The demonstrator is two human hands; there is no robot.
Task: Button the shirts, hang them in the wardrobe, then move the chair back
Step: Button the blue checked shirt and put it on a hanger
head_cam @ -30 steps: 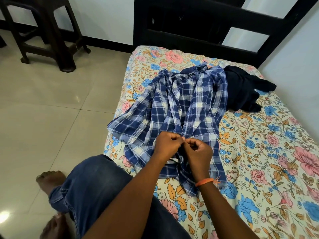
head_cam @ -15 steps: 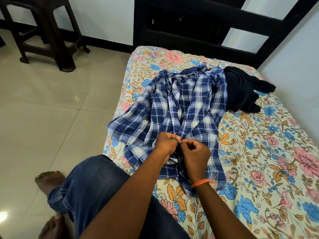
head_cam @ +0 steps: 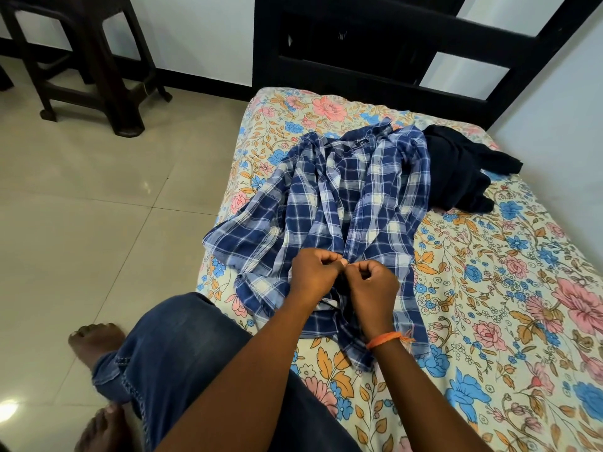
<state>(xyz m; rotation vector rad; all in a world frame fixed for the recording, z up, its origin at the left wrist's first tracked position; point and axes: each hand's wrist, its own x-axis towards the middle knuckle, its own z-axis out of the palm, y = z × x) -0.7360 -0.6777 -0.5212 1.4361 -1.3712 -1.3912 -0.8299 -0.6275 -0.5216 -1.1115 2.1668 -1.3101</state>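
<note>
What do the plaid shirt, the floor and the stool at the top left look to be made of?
Plaid shirt: soft woven cloth, probably cotton; it rumples and folds, matte. Floor: glazed tile, likely ceramic; grout lines and a glossy glare. Stool: dark brown, possibly moulded plastic, though painted wood cannot be ruled out; smooth with a faint sheen.

Both hands, left (head_cam: 314, 276) and right (head_cam: 373, 284), meet knuckle to knuckle (fingers curled, pinching).

Button and buttonhole too small to tell, hidden between left hand (head_cam: 315, 272) and right hand (head_cam: 372, 287). Lower placket of plaid shirt (head_cam: 352, 197) covered by both. Dark chair (head_cam: 88, 60), upper left, cut off by frame edge.
</note>
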